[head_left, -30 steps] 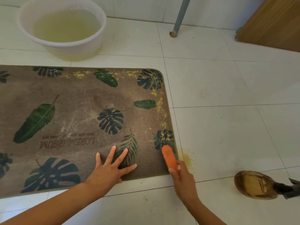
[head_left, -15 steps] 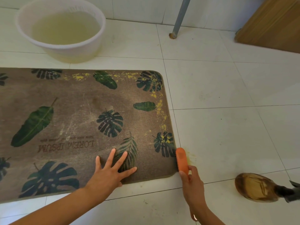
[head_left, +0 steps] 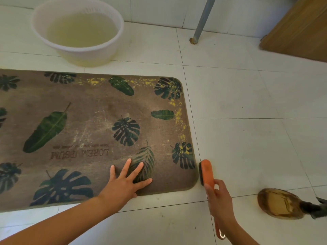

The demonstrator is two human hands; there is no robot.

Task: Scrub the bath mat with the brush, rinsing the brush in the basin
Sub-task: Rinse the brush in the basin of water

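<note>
The bath mat (head_left: 92,131) lay flat on the tiled floor (head_left: 247,121). The left hand (head_left: 123,183) pressed on its near edge, fingers spread. The right hand (head_left: 218,197) gripped the orange brush (head_left: 207,173), fingers wrapped around its handle, bristles just beside the mat's near right corner. The basin (head_left: 77,30) of cloudy water stood beyond the mat's far edge.

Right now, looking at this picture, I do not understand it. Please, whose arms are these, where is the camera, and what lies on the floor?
There is no machine: a person wears the camera on the head, looking down at their own hands. The left hand lies flat on a brown bath mat with leaf prints and yellow specks. The right hand holds an orange brush beside the mat's right edge, over the white floor tiles. Beyond the mat stands a white basin of cloudy water.
</note>
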